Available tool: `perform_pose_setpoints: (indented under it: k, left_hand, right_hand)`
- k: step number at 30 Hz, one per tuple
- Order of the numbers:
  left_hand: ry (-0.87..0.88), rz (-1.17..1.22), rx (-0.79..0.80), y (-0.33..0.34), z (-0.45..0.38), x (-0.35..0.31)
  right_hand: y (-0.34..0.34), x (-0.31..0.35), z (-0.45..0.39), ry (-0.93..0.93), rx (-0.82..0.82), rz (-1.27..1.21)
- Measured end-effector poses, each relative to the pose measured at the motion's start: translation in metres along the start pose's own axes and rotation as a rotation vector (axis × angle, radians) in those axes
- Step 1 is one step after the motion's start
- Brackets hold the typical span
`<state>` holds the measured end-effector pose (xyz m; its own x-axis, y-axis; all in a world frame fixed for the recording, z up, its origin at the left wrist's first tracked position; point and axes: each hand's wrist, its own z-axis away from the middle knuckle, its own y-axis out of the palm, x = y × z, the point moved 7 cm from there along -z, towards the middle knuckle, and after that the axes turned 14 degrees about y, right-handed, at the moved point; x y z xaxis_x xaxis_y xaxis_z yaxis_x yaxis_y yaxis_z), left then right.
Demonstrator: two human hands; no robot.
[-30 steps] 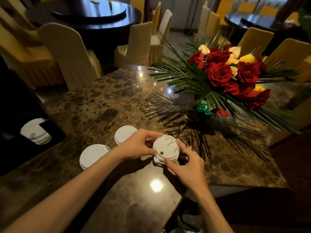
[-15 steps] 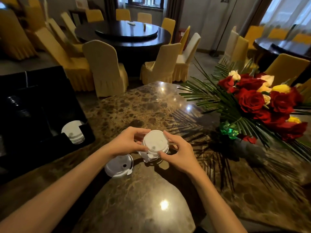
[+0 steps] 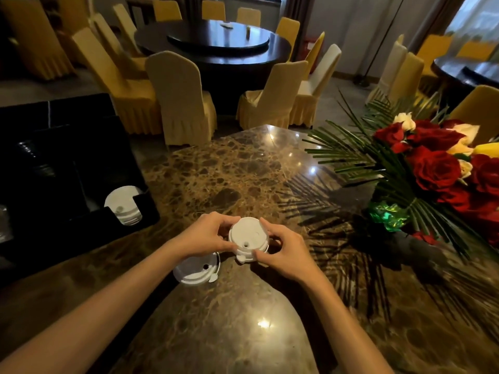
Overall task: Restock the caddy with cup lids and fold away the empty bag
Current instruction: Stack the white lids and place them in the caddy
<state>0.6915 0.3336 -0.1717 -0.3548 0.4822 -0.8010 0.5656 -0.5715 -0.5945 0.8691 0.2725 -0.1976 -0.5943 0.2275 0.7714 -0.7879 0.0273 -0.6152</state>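
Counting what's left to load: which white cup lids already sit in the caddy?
Only the stack of lids in the black caddy, far left. The other stack is gripped by both hands, left hand and right hand; a single lid lies on the marble.

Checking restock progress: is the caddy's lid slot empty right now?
No. A stack of white lids already sits in the black caddy, while both hands hold another lid stack over the marble table.

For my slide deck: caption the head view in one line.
Both hands, left hand and right hand, hold a stack of white cup lids over the marble table, the black caddy to the left.
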Motion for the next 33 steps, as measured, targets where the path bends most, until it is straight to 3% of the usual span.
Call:
perform_pose_setpoints:
  k: [8, 19, 25, 33]
  left_hand:
    - [-0.022, -0.066, 0.021, -0.001, -0.003, 0.006]
    - [-0.086, 0.084, -0.056, -0.006, 0.007, 0.005]
    - [-0.069, 0.076, -0.143, -0.037, 0.030, -0.003]
    - [-0.143, 0.034, -0.430, -0.053, 0.095, 0.007]
  right_hand:
    - [0.002, 0.001, -0.003, 0.046, 0.038, 0.025]
    - [0.003, 0.005, 0.008, 0.063, 0.046, -0.134]
    - [0.003, 0.037, 0.003, 0.003, 0.139, -0.143]
    - [0.038, 0.082, -0.002, -0.095, 0.362, -0.052]
